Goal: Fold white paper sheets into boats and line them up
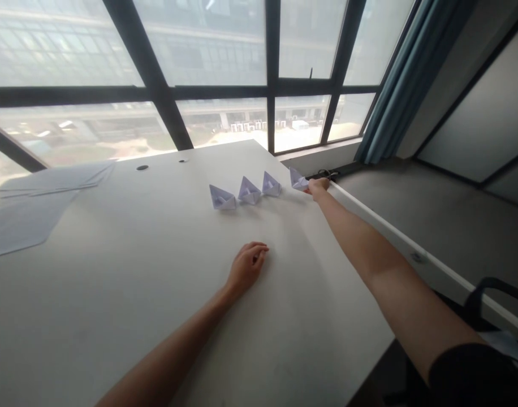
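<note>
My right hand (pixel 319 186) reaches to the table's far right and is closed on a folded white paper boat (pixel 298 180) by its near end. Left of that boat, three more stand upright in a row: the right one (pixel 271 185), the middle one (pixel 249 192) and the left one (pixel 222 198). My left hand (pixel 247 264) rests on the white table (pixel 149 282), nearer to me than the row. Its fingers are curled in toward the thumb, and nothing shows in them.
Loose white paper sheets (pixel 34 209) lie at the table's left. Two dark round cable holes (pixel 142 167) sit near the back edge. A large window (pixel 220 56) rises behind, with a blue curtain (pixel 405 79) on the right. Dark cables (pixel 327 173) show past the right edge.
</note>
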Tool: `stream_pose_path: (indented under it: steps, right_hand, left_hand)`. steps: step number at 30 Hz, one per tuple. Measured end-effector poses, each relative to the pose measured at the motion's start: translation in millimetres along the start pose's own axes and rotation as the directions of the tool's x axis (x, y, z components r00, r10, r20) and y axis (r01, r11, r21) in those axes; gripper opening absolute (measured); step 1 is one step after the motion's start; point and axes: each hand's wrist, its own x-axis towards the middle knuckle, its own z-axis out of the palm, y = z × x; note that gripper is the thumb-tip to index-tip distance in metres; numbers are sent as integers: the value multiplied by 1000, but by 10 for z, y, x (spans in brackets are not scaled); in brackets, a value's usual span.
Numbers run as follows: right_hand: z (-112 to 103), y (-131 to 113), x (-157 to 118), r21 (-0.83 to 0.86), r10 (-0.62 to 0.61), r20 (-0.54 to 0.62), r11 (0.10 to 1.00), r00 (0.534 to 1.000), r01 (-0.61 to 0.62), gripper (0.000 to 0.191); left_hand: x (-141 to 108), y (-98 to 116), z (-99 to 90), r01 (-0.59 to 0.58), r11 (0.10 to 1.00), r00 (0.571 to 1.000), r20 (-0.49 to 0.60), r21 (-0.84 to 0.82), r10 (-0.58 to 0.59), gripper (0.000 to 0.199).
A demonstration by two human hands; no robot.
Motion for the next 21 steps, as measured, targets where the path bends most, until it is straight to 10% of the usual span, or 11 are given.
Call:
stream_pose_path:
  steps: [7, 12, 15, 18, 21]
  right_hand:
    - [381, -23, -60, 26, 82, 105, 996, 991, -85, 35]
    - [107, -50, -337, 69, 63, 231, 994, 971, -81, 25]
    - [-514, 93, -599, 90, 41, 314, 993, 948, -73, 17]
    - [-1617, 457, -726, 132, -118, 370, 988, 921, 74, 16]
    - [-3036, 1071, -651, 45, -259, 29, 965, 965, 258, 23]
  left_hand:
    - [-38, 1, 4, -53, 998, 999, 1, 27, 53, 24]
    - [-44, -2, -10, -76, 996, 997, 20, 39, 75, 24]
    - [-48, 17, -34, -72, 997, 997, 24, 37, 71, 28]
    - [-69, 57, -50, -104, 989, 993, 57, 101, 99, 34]
    - [-115, 101, -29, -161, 966, 981, 140, 204, 134, 42]
